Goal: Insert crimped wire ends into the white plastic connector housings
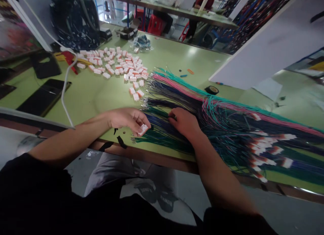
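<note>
A small white and orange connector is pinched between the thumb and fingers of my left hand, near the table's front edge. My right hand rests on the bundles of thin wires, its fingers curled; what they hold, if anything, is hidden. Dark, blue, green, pink and teal wires run from the middle of the table to the right, with bare metal ends at their left. Many loose connectors lie spread behind my left hand. At the right, several connectors sit on the wires.
A dark phone and a white cable are at the left, near red and yellow pliers. A roll of black tape lies behind the wires. A white panel slants at the back right.
</note>
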A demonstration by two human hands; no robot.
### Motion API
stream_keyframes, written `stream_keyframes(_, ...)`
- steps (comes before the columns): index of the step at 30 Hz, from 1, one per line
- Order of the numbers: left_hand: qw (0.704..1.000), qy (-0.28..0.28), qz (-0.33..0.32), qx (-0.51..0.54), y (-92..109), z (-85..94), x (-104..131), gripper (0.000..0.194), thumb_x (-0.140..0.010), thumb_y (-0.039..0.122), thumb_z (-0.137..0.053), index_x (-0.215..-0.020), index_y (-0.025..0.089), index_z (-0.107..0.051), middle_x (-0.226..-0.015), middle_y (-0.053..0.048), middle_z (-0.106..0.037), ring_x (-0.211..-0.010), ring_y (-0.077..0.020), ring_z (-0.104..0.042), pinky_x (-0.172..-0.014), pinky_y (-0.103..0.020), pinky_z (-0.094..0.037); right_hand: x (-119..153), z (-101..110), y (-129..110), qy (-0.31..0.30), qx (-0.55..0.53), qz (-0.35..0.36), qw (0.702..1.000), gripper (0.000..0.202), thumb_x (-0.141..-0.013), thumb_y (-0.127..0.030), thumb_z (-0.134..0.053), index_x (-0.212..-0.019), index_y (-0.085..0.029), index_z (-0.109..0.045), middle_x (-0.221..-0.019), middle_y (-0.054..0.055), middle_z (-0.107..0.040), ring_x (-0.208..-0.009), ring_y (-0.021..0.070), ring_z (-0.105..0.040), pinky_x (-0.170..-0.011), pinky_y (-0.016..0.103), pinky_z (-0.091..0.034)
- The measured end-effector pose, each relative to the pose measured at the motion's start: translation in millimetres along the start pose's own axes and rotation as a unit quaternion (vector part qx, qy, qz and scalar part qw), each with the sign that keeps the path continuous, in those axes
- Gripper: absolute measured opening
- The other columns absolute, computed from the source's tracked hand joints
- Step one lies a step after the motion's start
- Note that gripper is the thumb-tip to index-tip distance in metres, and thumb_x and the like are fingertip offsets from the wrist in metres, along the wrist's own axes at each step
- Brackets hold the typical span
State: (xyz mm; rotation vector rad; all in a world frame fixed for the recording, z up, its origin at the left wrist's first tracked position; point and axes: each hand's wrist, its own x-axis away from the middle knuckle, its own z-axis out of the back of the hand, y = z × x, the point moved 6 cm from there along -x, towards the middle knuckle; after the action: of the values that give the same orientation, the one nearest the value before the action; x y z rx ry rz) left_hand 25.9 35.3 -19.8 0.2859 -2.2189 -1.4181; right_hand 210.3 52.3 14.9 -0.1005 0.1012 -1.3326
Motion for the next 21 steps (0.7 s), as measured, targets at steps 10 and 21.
stream_keyframes(10,1.000,-0.009,0.005,-0.001,-4.0,0.8,-3.9,0.031,-0.062,0.013,-0.077,-0.091,0.013,-0.068,-0.070,0.000,-0.068,-0.063,-0.0107,-0.063,-0.060,-0.022,-0.051,1.5,12.5,12.1,0.048,-0.084,-0.072,0.993,0.017,-0.075,-0.022,-0.050,-0.080,-0.021,-0.067,-0.081,0.004,-0.070,-0.072,0.0186,-0.060,-0.064,0.029,-0.040)
stream_keyframes(21,0.999,0.030,-0.015,0.038,-0.5,4.4,-6.5,0.028,-0.062,0.013,-0.078,-0.088,0.014,-0.067,-0.071,0.001,-0.068,-0.058,-0.0082,-0.062,-0.053,-0.018,-0.050,13.8,45.5,22.7,0.117,-0.246,-0.038,0.961,0.014,-0.070,-0.023,-0.055,-0.071,-0.022,-0.069,-0.059,0.000,-0.065,-0.052,0.0134,-0.053,-0.048,0.025,-0.037)
